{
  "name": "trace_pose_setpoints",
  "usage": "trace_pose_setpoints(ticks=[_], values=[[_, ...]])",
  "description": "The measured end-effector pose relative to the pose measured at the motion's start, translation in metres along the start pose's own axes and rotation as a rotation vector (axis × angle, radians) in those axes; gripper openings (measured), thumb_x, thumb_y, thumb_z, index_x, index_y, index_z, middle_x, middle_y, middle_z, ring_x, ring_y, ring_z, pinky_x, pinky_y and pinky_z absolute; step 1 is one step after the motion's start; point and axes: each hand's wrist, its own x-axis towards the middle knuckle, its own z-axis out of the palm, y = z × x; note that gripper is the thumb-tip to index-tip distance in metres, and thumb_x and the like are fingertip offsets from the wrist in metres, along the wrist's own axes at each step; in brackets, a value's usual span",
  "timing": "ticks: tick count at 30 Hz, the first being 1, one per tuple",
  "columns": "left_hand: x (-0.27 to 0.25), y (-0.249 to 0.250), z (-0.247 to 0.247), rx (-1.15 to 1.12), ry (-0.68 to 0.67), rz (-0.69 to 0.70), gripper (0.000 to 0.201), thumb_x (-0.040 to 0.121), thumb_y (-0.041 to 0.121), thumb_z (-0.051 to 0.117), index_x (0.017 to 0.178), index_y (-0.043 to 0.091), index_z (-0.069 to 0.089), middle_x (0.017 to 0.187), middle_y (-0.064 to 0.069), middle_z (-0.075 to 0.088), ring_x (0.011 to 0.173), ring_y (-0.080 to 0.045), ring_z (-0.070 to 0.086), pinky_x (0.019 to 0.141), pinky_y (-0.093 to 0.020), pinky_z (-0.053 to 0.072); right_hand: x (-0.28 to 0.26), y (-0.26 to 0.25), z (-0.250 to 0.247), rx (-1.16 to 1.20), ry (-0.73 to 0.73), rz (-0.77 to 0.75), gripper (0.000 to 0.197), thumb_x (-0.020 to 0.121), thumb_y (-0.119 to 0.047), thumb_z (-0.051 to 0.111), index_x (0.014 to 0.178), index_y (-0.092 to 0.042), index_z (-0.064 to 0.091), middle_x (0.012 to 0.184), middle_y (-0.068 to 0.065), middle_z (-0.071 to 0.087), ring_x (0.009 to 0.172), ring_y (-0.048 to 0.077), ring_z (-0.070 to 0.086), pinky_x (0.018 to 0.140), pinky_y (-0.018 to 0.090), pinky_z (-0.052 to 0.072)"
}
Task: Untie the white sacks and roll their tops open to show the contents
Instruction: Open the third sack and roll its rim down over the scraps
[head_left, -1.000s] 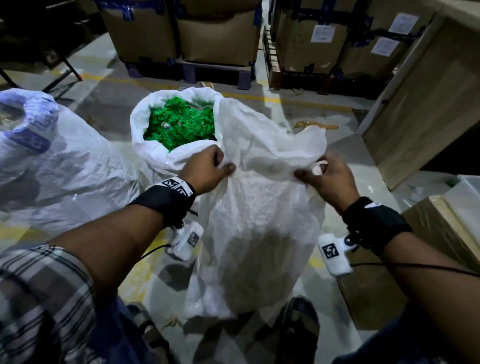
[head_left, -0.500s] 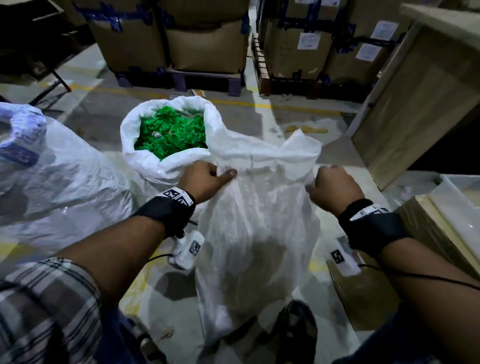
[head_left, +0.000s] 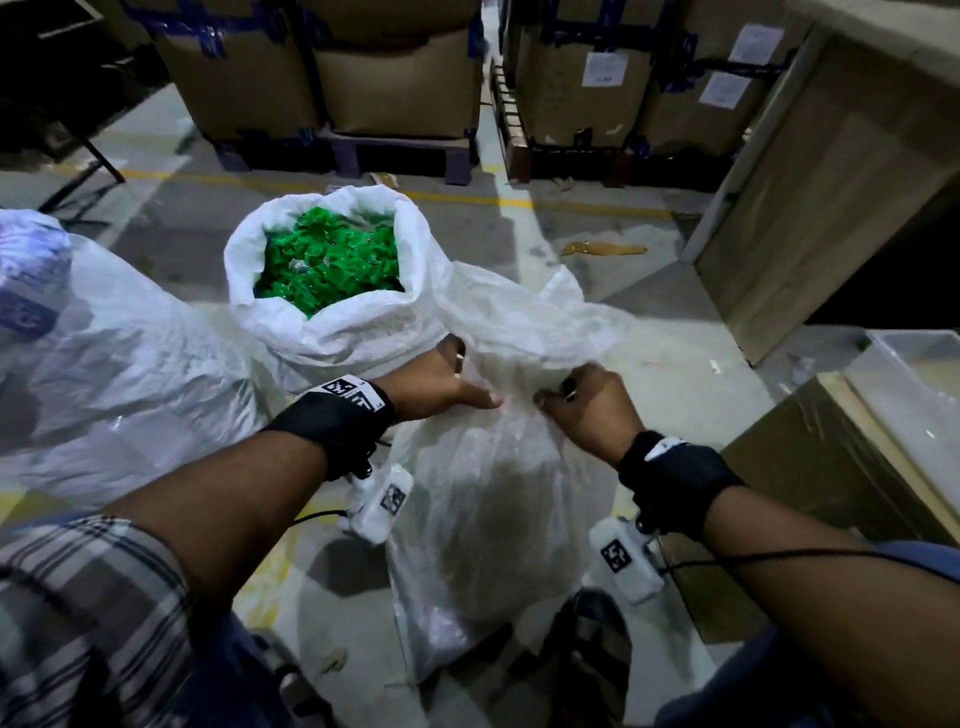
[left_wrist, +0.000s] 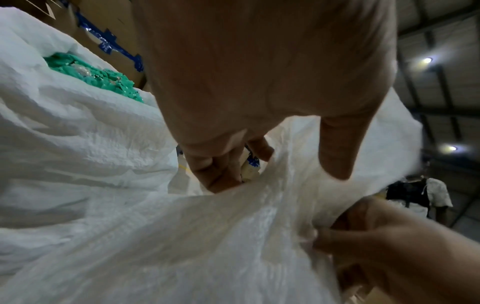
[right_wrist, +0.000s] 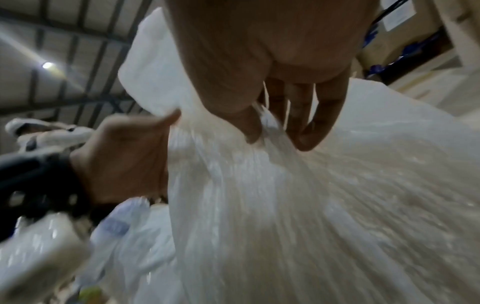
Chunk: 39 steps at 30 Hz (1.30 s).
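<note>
A closed white woven sack (head_left: 493, 499) stands on the floor right in front of me. Both hands bunch its neck. My left hand (head_left: 467, 384) grips the gathered fabric, fingers curled behind it and thumb in front (left_wrist: 272, 170). My right hand (head_left: 556, 397) pinches the same bunch just to the right (right_wrist: 275, 135). The loose top (head_left: 524, 317) flops away from me. Its contents are hidden. Behind it to the left stands a second white sack (head_left: 332, 332), its top rolled open on green plastic pieces (head_left: 332, 265).
A third white sack (head_left: 114, 364) with blue print lies at the left. Taped cardboard boxes (head_left: 395, 67) on pallets line the back. A wooden crate (head_left: 831, 182) and a wrapped carton (head_left: 831, 493) stand at the right. My sandalled foot (head_left: 592, 649) is by the sack's base.
My hands have moved from the two sides of the sack's top to its middle, close together, bunching the fabric. The top has dropped and folded away from me.
</note>
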Motion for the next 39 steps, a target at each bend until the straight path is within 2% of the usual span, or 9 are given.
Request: trace_pose_setpoints(ticks=[4, 9, 12, 17, 20, 23, 29, 34, 39], values=[[0.004, 0.000, -0.022, -0.020, 0.295, -0.007, 0.055, 0.079, 0.016, 0.083, 0.127, 0.008, 0.056, 0.117, -0.008, 0.071, 0.106, -0.023, 0.068, 0.095, -0.041, 0.055, 0.016, -0.002, -0.023, 0.060, 0.141, -0.085, 0.022, 0.088, -0.018, 0.071, 0.096, 0.001, 0.067, 0.087, 0.014, 0.069, 0.082, 0.032, 0.064, 0.068, 0.033, 0.043], [0.010, 0.019, -0.054, -0.160, 0.606, 0.129, 0.030, 0.079, 0.028, 0.084, 0.093, 0.003, 0.075, 0.093, -0.011, 0.076, 0.080, -0.016, 0.069, 0.076, -0.039, 0.058, 0.037, 0.000, -0.066, 0.105, 0.372, -0.146, 0.018, 0.091, -0.019, 0.067, 0.101, -0.004, 0.068, 0.093, 0.014, 0.072, 0.084, 0.031, 0.067, 0.075, 0.044, 0.052], [0.011, 0.026, -0.056, -0.096, 0.716, 0.207, 0.053, 0.074, 0.046, 0.084, 0.082, -0.004, 0.068, 0.083, -0.020, 0.072, 0.070, -0.018, 0.059, 0.063, -0.038, 0.051, 0.045, 0.006, -0.087, 0.126, 0.521, -0.150, 0.020, 0.087, -0.018, 0.069, 0.073, -0.022, 0.055, 0.070, -0.001, 0.062, 0.065, 0.008, 0.052, 0.061, 0.023, 0.040], [0.014, 0.026, -0.035, 0.010, 0.592, 0.238, 0.053, 0.073, 0.040, 0.085, 0.084, -0.004, 0.059, 0.090, -0.022, 0.068, 0.076, -0.033, 0.066, 0.071, -0.046, 0.056, 0.059, 0.028, -0.095, 0.068, 0.491, 0.024, 0.025, 0.087, -0.022, 0.070, 0.073, -0.012, 0.054, 0.070, 0.010, 0.055, 0.070, 0.024, 0.052, 0.059, 0.024, 0.024], [0.015, 0.019, -0.020, 0.119, 0.511, 0.180, 0.038, 0.074, 0.027, 0.086, 0.083, 0.013, 0.052, 0.077, -0.002, 0.065, 0.065, -0.017, 0.060, 0.068, -0.039, 0.055, 0.057, 0.040, -0.087, -0.009, 0.328, 0.111, 0.027, 0.088, -0.022, 0.072, 0.088, 0.004, 0.068, 0.090, 0.025, 0.069, 0.092, 0.037, 0.065, 0.069, 0.032, 0.038], [0.014, 0.023, -0.008, 0.159, 0.436, 0.203, 0.044, 0.072, 0.034, 0.087, 0.101, 0.020, 0.057, 0.076, 0.004, 0.069, 0.061, -0.003, 0.060, 0.060, -0.020, 0.046, 0.049, 0.032, -0.086, 0.006, 0.350, 0.041, 0.053, 0.084, -0.014, 0.073, 0.128, 0.007, 0.053, 0.132, 0.026, 0.055, 0.126, 0.037, 0.051, 0.105, 0.041, 0.041], [0.009, 0.042, 0.006, 0.255, 0.351, 0.357, 0.047, 0.069, 0.058, 0.079, 0.106, 0.029, 0.074, 0.091, 0.010, 0.076, 0.081, -0.001, 0.069, 0.069, -0.031, 0.056, 0.021, -0.017, -0.108, -0.156, 0.695, -0.438, 0.073, 0.067, -0.008, 0.060, 0.139, -0.006, 0.045, 0.141, 0.016, 0.041, 0.135, 0.032, 0.039, 0.114, 0.045, 0.032], [0.009, 0.056, 0.010, 0.346, 0.402, 0.429, 0.050, 0.067, 0.070, 0.071, 0.087, 0.025, 0.077, 0.078, 0.006, 0.075, 0.077, -0.012, 0.071, 0.064, -0.040, 0.055, -0.003, -0.029, -0.109, -0.185, 0.300, -0.663, 0.020, 0.083, -0.021, 0.065, 0.101, -0.014, 0.068, 0.097, 0.001, 0.063, 0.090, 0.020, 0.062, 0.077, 0.042, 0.050], [0.008, 0.069, 0.013, 0.457, 0.505, 0.608, 0.032, 0.074, 0.038, 0.076, 0.072, 0.016, 0.052, 0.084, 0.005, 0.048, 0.073, -0.016, 0.049, 0.063, -0.041, 0.047, -0.009, -0.020, -0.111, -0.329, 0.108, -0.498, 0.031, 0.086, -0.052, 0.069, 0.105, -0.028, 0.064, 0.103, -0.013, 0.062, 0.089, 0.006, 0.061, 0.075, 0.037, 0.053]])
